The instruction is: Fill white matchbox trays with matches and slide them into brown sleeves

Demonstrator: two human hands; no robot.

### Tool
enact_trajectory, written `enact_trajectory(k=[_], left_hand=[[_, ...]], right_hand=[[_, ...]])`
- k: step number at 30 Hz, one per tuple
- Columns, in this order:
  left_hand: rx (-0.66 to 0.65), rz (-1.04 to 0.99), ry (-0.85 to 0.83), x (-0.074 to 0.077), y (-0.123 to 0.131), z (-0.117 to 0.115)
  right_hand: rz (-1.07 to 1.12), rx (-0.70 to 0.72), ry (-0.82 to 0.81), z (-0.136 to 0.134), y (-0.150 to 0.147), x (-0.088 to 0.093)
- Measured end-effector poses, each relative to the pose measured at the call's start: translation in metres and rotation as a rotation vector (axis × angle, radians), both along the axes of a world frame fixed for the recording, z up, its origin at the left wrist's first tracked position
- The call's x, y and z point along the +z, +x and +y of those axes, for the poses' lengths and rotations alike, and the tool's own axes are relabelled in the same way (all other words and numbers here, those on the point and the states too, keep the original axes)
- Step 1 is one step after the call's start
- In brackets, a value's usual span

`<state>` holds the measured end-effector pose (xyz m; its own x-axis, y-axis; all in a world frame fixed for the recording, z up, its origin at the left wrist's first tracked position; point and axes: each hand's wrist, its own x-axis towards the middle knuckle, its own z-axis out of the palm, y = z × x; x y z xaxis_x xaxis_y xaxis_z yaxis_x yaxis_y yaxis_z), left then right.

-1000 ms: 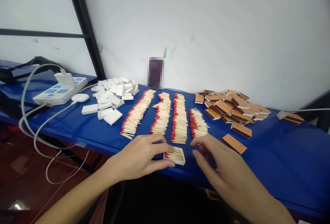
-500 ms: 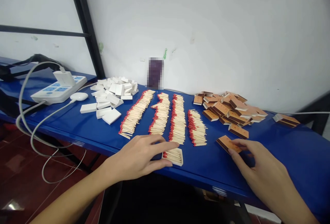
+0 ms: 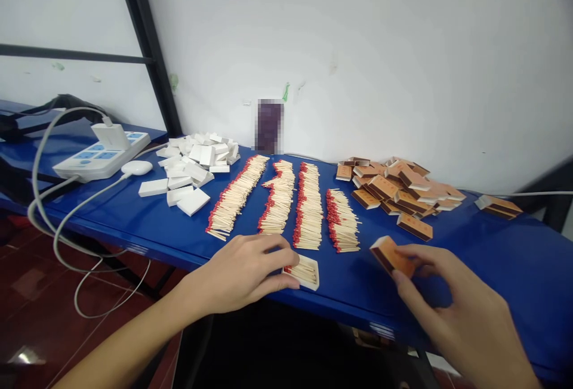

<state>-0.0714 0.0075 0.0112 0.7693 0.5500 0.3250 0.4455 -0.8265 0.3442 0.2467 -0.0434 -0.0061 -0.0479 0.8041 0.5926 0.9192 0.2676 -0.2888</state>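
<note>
My left hand (image 3: 257,266) grips the left end of a white matchbox tray (image 3: 317,275) at the table's front edge, thumb on the near side and fingers over the far side. Red-tipped matches (image 3: 302,271) lie in that tray, their heads partly covered by my fingers. Over on the right, my right hand (image 3: 441,284) pinches an orange-brown matchbox sleeve (image 3: 391,256) between thumb and fingers, tilted, with its left end facing the tray. Just beyond the hands, several rows of matches (image 3: 308,210) stretch back across the blue table.
White trays (image 3: 194,171) are heaped at back left. Orange matchbox sleeves (image 3: 398,189) form a pile at back right, one sleeve (image 3: 498,206) lying apart. A power strip (image 3: 102,156) with white cables stands at far left on the blue table (image 3: 474,258). A white wall (image 3: 380,67) rises behind.
My right hand has lifted and turned the sleeve, bringing it slightly left toward the tray. My left index finger has bent down onto the tray's far edge.
</note>
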Motion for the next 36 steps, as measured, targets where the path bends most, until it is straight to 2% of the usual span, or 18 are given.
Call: enact_trajectory(k=[4, 7, 12, 17, 22, 30, 33, 36], left_hand=[[-0.005, -0.006, 0.011, -0.004, -0.001, 0.001], [0.023, -0.002, 0.014, -0.005, -0.001, 0.0], [0.038, -0.009, 0.03, -0.006, -0.001, 0.0], [-0.011, 0.02, 0.053, -0.003, -0.001, 0.0], [-0.014, 0.069, 0.085, -0.001, -0.002, 0.0], [-0.04, -0.042, 0.081, -0.006, -0.002, 0.001], [-0.048, -0.064, 0.075, -0.007, -0.002, 0.001], [-0.045, -0.093, 0.085, -0.009, -0.003, 0.001]], right_hand=[[0.02, 0.394, -0.123, -0.006, -0.031, 0.012], [-0.001, 0.524, -0.261, -0.005, -0.048, 0.018], [-0.012, 0.57, -0.327, -0.004, -0.054, 0.02], [0.012, 0.555, -0.281, -0.001, -0.052, 0.014], [0.023, 0.554, -0.308, 0.004, -0.049, 0.012], [0.047, 0.547, -0.496, 0.005, -0.042, 0.02], [0.058, 0.58, -0.543, 0.005, -0.05, 0.022], [0.055, 0.628, -0.522, 0.006, -0.061, 0.021]])
